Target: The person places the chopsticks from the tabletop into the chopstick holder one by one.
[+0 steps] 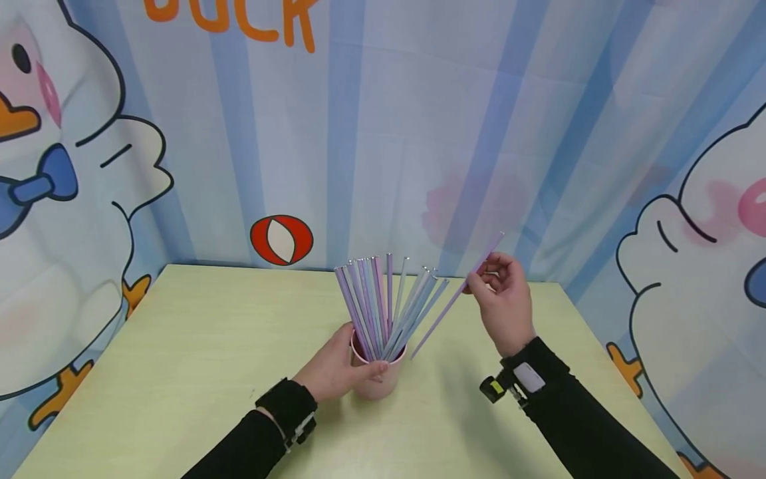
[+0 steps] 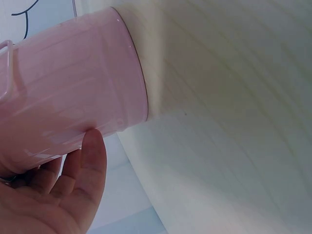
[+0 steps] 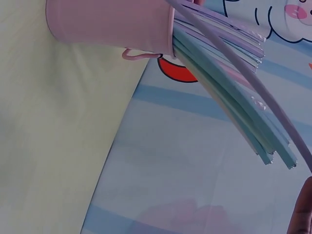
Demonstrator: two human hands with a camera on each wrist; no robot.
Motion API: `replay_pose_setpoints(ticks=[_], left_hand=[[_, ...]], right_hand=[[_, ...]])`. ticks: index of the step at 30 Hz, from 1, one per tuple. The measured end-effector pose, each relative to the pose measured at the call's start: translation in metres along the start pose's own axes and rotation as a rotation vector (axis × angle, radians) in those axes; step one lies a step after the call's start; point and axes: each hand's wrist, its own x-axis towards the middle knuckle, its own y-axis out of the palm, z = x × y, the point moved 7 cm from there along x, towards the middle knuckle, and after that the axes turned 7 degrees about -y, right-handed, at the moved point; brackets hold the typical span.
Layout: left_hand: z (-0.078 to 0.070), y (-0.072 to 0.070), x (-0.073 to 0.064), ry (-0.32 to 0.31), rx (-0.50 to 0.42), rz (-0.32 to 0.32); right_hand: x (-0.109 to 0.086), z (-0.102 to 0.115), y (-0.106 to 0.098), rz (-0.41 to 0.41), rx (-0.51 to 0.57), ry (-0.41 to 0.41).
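A pink cup (image 1: 378,388) with a small loop on its side stands on the table, filled with a bunch of slim purple, pink and blue straws (image 1: 366,303) that fan out over its rim. My left hand (image 1: 336,368) grips the cup from the left, thumb across the near side. In the left wrist view, fingers (image 2: 92,161) curl against the smooth pink wall. To the right of the bunch, my right hand (image 1: 505,306) pinches one purple straw (image 1: 439,318) near its upper end. That straw slants down to the left, its lower end beside the cup, outside it.
The pale wooden table (image 1: 239,332) ends at a back edge just behind the cup. Beyond it hangs a blue striped curtain (image 1: 389,133) printed with cartoon ducks and a red ball. Black bands with small devices circle both wrists.
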Motion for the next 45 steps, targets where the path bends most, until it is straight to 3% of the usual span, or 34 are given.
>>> replay_pose_setpoints(ticks=[11, 28, 45], left_hand=[[0.001, 0.000, 0.000, -0.005, 0.010, -0.001], [0.001, 0.001, 0.001, -0.002, 0.014, -0.001], [0.000, 0.000, -0.001, -0.005, 0.006, -0.002]], right_hand=[[0.001, 0.003, 0.006, -0.035, 0.102, -0.056], [-0.018, -0.009, 0.022, 0.017, 0.024, -0.046], [-0.039, -0.028, 0.037, 0.081, 0.007, 0.020]])
